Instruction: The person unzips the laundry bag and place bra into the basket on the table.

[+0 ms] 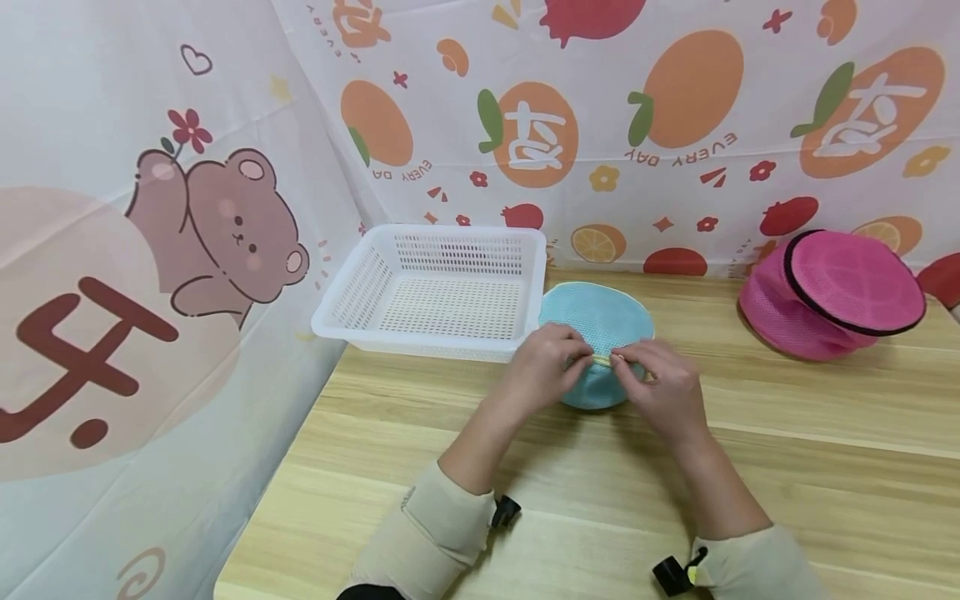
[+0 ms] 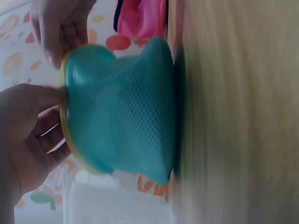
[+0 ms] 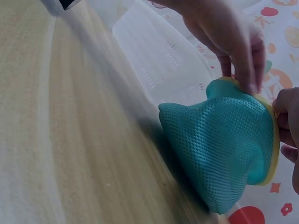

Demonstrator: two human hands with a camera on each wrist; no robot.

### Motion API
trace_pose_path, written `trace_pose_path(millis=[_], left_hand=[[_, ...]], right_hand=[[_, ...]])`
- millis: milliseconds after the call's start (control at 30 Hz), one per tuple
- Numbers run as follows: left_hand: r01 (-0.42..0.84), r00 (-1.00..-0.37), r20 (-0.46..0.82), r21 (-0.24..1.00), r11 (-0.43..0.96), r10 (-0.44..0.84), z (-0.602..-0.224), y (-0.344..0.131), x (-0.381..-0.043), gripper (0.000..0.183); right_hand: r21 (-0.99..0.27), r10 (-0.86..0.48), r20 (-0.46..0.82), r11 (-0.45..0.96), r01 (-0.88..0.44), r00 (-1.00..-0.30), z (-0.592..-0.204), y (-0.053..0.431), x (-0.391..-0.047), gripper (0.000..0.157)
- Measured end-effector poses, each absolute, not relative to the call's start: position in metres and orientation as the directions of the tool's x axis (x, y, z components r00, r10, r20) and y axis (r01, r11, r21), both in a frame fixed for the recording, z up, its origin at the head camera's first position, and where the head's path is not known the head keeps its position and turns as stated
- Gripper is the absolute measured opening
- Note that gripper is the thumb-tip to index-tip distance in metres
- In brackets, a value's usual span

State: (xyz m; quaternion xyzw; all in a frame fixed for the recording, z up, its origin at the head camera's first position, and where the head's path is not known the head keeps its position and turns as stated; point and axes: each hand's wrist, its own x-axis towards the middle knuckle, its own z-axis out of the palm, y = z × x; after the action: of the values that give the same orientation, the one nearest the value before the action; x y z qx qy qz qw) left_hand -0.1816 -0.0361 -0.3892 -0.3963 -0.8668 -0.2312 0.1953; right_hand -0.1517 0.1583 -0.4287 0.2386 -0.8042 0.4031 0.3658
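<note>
A round teal mesh bag [image 1: 596, 312] with a yellow-trimmed rim stands on the table in front of the person. At its near edge, my left hand [image 1: 546, 367] pinches the yellow trim [image 2: 65, 116] between thumb and fingers. My right hand [image 1: 667, 392] pinches that same trim a short way to the right, with the fingertips of both hands close together. Both wrist views show the bag's soft side wall [image 3: 215, 140] sagging and creased below the rim. The bag's inside is hidden.
A white plastic basket [image 1: 431, 340] with slotted walls stands at the back left, beside the teal bag. A pink mesh bag [image 1: 855, 283] with black trim sits at the back right. Behind the wooden table [image 1: 570, 517] hangs a fruit-print cloth [image 1: 600, 200].
</note>
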Motion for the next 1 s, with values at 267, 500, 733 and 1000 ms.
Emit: trace_pose_path(millis=[267, 500, 733, 1000], left_hand=[[0.795, -0.580, 0.542, 0.212, 0.568, 0.609, -0.394, -0.025, -0.176, 0.006], [0.803, -0.565, 0.580, 0.223, 0.554, 0.587, -0.394, -0.028, -0.179, 0.005], [0.765, -0.608, 0.587, 0.253, 0.593, 0.534, -0.391, -0.037, -0.185, 0.006], [0.699, -0.687, 0.541, 0.310, 0.645, 0.485, -0.385, -0.046, -0.188, 0.006]], right_hand=[[-0.474, -0.095, 0.775, 0.565, -0.675, -0.624, -0.428, 0.153, -0.149, 0.008], [-0.473, -0.054, 0.784, 0.592, -0.652, -0.618, -0.424, 0.159, -0.150, 0.008], [-0.492, -0.003, 0.790, 0.593, -0.638, -0.613, -0.419, 0.167, -0.151, 0.013], [-0.496, -0.009, 0.787, 0.585, -0.642, -0.616, -0.416, 0.167, -0.150, 0.013]])
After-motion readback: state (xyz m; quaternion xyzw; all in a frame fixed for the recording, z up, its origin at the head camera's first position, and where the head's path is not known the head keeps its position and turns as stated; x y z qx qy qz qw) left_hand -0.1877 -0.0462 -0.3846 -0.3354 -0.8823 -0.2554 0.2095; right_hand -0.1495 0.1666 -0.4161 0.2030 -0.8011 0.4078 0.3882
